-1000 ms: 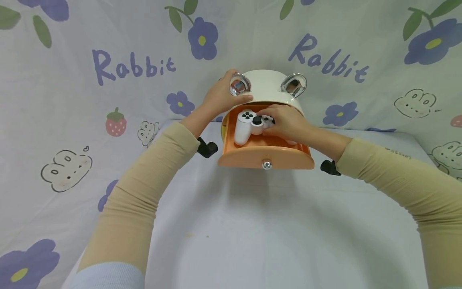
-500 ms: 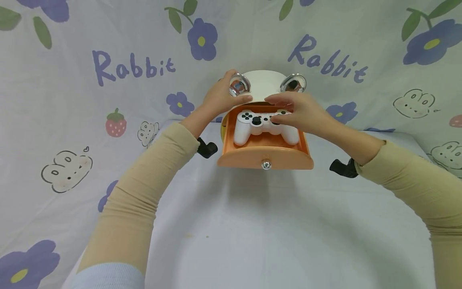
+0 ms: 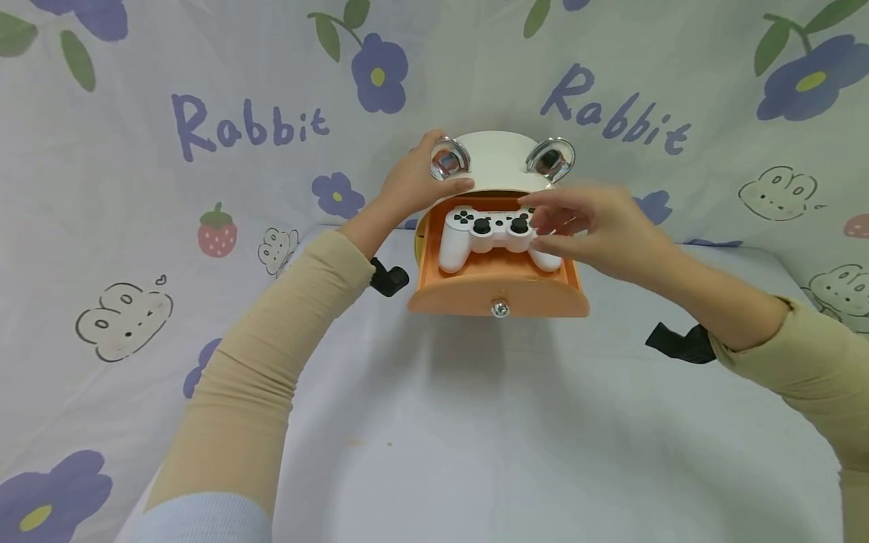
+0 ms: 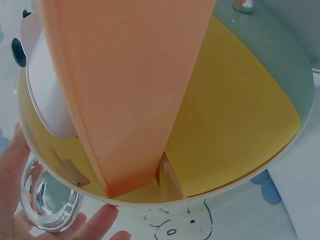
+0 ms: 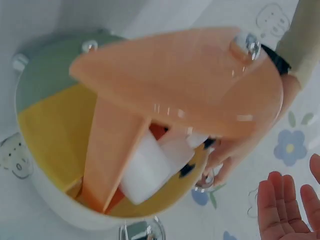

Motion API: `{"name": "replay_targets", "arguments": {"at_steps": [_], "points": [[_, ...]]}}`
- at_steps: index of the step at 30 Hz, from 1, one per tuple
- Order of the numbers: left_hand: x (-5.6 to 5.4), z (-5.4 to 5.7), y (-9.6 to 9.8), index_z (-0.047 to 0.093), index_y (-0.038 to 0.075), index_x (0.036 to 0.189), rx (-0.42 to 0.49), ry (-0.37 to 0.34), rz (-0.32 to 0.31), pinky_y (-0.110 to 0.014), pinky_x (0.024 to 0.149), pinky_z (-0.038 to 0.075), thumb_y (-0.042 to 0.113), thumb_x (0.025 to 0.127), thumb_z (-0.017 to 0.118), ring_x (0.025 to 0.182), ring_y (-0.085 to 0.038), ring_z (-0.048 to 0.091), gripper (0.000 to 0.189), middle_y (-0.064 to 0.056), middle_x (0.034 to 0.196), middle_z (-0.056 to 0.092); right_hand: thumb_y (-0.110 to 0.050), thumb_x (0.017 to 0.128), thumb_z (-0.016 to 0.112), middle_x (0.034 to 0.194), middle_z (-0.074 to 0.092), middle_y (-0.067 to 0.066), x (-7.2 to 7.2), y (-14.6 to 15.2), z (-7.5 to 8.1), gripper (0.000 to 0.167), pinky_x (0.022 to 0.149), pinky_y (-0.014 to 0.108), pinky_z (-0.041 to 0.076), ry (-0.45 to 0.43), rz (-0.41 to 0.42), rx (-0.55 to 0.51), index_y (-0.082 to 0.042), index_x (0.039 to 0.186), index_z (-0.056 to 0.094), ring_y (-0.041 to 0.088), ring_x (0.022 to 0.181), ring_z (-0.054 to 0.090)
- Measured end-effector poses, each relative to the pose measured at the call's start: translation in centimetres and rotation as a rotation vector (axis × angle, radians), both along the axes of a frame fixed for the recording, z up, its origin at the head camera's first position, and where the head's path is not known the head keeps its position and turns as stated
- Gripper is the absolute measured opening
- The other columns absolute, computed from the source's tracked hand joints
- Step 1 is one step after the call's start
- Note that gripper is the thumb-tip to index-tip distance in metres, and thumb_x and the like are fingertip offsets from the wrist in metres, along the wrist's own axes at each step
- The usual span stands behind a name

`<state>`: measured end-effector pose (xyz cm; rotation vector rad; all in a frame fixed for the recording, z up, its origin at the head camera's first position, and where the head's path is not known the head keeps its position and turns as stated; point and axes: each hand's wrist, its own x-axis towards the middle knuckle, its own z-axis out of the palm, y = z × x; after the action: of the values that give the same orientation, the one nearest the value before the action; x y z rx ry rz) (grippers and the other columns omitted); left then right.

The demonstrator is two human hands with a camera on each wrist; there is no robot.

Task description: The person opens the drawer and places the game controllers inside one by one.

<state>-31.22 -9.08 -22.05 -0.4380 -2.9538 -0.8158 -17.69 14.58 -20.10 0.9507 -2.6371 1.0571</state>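
Observation:
A round white storage box (image 3: 498, 160) with two chrome ears (image 3: 548, 160) has its orange drawer (image 3: 451, 298) pulled out. Inside the drawer lies a white game controller (image 3: 456, 245), its black thumbsticks facing up. My left hand (image 3: 410, 179) grips the box at its left ear, the thumb across the front edge. In the left wrist view, fingers surround the chrome ear (image 4: 70, 202). My right hand (image 3: 600, 219) holds nothing. Its loosely bent fingers overlap the controller's right end in the head view, while the right wrist view has the palm (image 5: 285, 215) apart from the box.
A chrome knob (image 3: 500, 309) sits on the drawer front. Below the drawer, a yellow panel (image 4: 235, 110) and a green section (image 4: 280, 50) show on the box. White cloth (image 3: 475, 445) covers the table, and a patterned cloth (image 3: 258, 68) hangs behind.
My right hand has let go of the controller and drawn back to the right, leaving it in the drawer. The left hand keeps its grip on the box.

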Motion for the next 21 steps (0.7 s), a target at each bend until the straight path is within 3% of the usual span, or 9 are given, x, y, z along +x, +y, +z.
{"name": "replay_targets", "arguments": {"at_steps": [5, 12, 16, 21], "points": [[0.0, 0.0, 0.0, 0.011, 0.024, 0.147, 0.001, -0.001, -0.002, -0.041, 0.103, 0.034, 0.058, 0.076, 0.063, 0.128, -0.024, 0.038, 0.094, -0.004, 0.145, 0.034, -0.007, 0.079, 0.07, 0.084, 0.064, 0.003, 1.6, -0.3, -1.5, 0.041, 0.061, 0.018, 0.048, -0.085, 0.024, 0.024, -0.009, 0.119, 0.061, 0.01, 0.068, 0.06], [0.0, 0.0, 0.0, 0.011, 0.024, 0.146, 0.003, -0.002, 0.001, -0.04, 0.103, 0.034, 0.058, 0.076, 0.063, 0.128, -0.023, 0.039, 0.094, -0.003, 0.144, 0.035, -0.006, 0.08, 0.069, 0.08, 0.064, -0.001, 2.7, -1.0, -4.7, 0.035, 0.061, 0.022, 0.05, -0.18, 0.08, 0.052, -0.008, 0.115, 0.063, 0.01, 0.069, 0.059], [0.0, 0.0, 0.0, 0.011, 0.024, 0.147, 0.007, -0.004, -0.001, -0.04, 0.103, 0.034, 0.058, 0.076, 0.063, 0.128, -0.023, 0.038, 0.094, -0.003, 0.144, 0.035, -0.005, 0.08, 0.068, 0.082, 0.063, -0.002, 2.7, -1.6, -6.4, 0.036, 0.065, 0.023, 0.052, -0.195, 0.102, 0.026, -0.01, 0.115, 0.062, 0.01, 0.072, 0.059], [0.0, 0.0, 0.0, 0.01, 0.024, 0.147, 0.007, -0.005, -0.001, -0.04, 0.104, 0.033, 0.058, 0.076, 0.063, 0.129, -0.023, 0.037, 0.095, -0.003, 0.146, 0.032, -0.004, 0.079, 0.069, 0.085, 0.067, -0.001, 2.5, -2.3, -8.0, 0.037, 0.067, 0.022, 0.052, -0.137, 0.065, 0.041, -0.009, 0.115, 0.062, 0.009, 0.074, 0.062]]}}
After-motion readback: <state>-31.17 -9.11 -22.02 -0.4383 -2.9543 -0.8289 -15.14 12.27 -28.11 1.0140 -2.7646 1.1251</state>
